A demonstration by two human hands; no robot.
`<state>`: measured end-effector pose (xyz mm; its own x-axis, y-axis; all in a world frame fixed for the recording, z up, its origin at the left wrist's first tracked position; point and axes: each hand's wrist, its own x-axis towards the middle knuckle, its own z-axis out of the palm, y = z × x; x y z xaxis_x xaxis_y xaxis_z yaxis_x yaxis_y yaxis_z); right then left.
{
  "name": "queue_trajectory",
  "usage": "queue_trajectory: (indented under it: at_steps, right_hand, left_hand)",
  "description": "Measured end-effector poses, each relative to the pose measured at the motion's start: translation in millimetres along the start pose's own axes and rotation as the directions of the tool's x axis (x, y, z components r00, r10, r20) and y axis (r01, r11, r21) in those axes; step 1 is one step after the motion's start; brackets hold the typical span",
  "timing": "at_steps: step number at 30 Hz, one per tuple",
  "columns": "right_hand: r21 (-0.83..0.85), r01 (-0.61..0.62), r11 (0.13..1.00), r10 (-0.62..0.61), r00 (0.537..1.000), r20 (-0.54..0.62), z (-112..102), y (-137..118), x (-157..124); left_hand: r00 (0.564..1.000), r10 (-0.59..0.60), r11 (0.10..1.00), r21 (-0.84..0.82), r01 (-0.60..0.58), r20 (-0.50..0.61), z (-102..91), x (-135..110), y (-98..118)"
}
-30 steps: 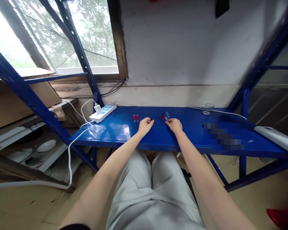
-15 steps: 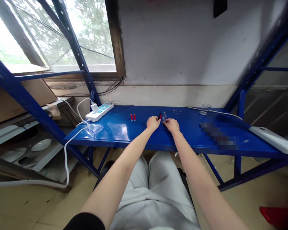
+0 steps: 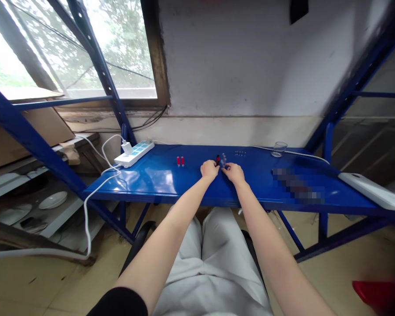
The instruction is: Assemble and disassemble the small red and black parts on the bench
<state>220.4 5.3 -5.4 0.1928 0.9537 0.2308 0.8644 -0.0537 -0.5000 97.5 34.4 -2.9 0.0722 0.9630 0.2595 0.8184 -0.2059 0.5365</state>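
Observation:
My left hand is closed in a pinch above the blue table. Right at its fingertips is a small red and black tube; whether the fingers grip it or only lie beside it is too small to tell. My right hand faces it from the other side, thumb and finger brought together. Several small clear pieces stand just past the right fingertips, and what that hand holds is hidden. Farther left, two red tubes with clear bottoms stand upright side by side.
Tiny metallic pieces lie in rows behind my right hand. A clear glass stands at the back right, near a blurred dark object and a white flat case. At the left end lies a white power strip with cables.
The whole view has shifted slightly. Both hands stay close together in nearly the same place at the small tube and clear pieces.

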Motion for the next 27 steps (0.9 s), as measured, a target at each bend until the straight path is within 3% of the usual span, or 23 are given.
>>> queue_trajectory:
  at_steps: [13, 18, 22, 27]
  right_hand:
    - [0.011, 0.002, 1.000, -0.002, 1.000, 0.001, -0.9, -0.5, -1.9]
    - [0.014, 0.012, 1.000, -0.012, 1.000, -0.006, -1.8, 0.0, -3.8]
    - [0.036, 0.031, 0.999, -0.030, 0.999, -0.025, -2.0, 1.0, -5.7]
    - [0.082, 0.007, 0.997, 0.000, 0.997, -0.079, -5.1, -2.2, -10.2]
  left_hand:
    - [0.999, -0.050, 0.998, 0.033, 0.050, 0.000, -1.0, 0.2, 3.9]
    - [1.000, -0.019, 0.999, 0.041, 0.019, 0.006, -7.1, 0.5, -0.5]
    - [0.997, 0.073, 0.996, 0.046, -0.074, 0.018, -18.8, -3.3, -10.9]
    - [0.958, 0.285, 0.948, 0.155, -0.279, -0.021, -50.0, -16.8, -35.0]
